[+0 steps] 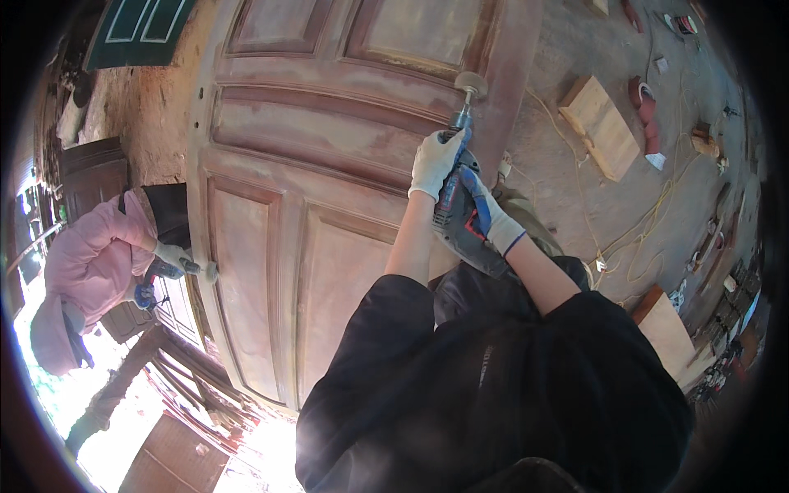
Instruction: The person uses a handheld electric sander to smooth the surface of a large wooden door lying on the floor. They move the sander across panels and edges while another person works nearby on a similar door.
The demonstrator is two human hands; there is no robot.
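Both my hands, in white-and-blue work gloves, grip a dark blue-grey power drill. My left hand is wrapped round its front, just behind the chuck. Farther back, my right hand closes round the drill's body by a red part. A round sanding head on a metal shaft sticks out of the chuck. It appears over the right edge of a large reddish-brown panelled wooden door; whether it touches the wood I cannot tell. Pale, sanded-looking patches show on the door's panels and mouldings.
At the door's left side a co-worker in pink holds another power tool with a round head. On the right, the floor holds a wooden block, yellow cord, rolled reddish abrasive and a second block.
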